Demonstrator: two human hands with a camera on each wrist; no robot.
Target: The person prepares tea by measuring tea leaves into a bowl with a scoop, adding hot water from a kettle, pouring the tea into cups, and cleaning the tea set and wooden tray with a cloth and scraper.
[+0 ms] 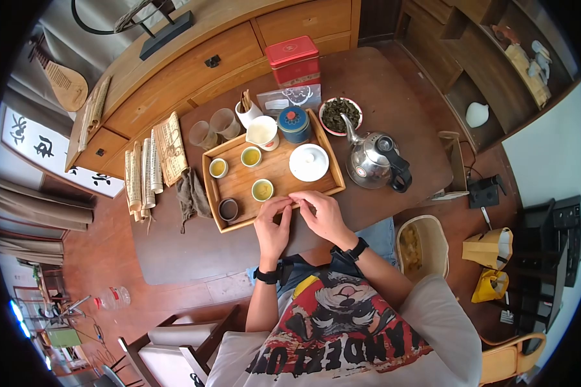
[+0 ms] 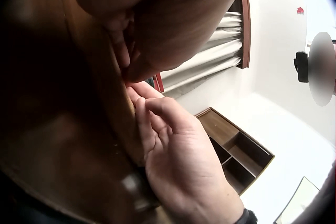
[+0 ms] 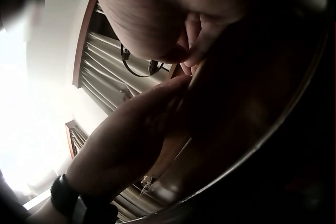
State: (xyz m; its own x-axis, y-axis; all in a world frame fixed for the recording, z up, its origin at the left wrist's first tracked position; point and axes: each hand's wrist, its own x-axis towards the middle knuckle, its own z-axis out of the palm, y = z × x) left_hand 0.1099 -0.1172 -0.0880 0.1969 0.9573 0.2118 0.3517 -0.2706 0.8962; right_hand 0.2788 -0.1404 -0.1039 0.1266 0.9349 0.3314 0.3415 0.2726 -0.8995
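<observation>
At the front rim of a wooden tea tray (image 1: 274,169), my left hand (image 1: 273,226) and right hand (image 1: 325,218) rest with relaxed fingers, fingertips nearly meeting. Nothing shows in either hand. In the left wrist view the right hand (image 2: 181,161) lies along the tray's edge with its palm in sight. Just beyond the fingertips stands a small cup of yellow tea (image 1: 263,189). Two more tea cups, a dark cup (image 1: 228,209), a white lidded bowl (image 1: 308,162), a white pitcher (image 1: 263,133) and a blue lidded jar (image 1: 294,124) share the tray.
Right of the tray stand a steel kettle (image 1: 374,161) and a bowl of tea leaves (image 1: 341,116). Behind it are a red tin (image 1: 293,61) and two clear glasses (image 1: 224,122). A brown cloth (image 1: 190,197) and bamboo scrolls (image 1: 142,174) lie left. A bin (image 1: 423,245) stands below, right.
</observation>
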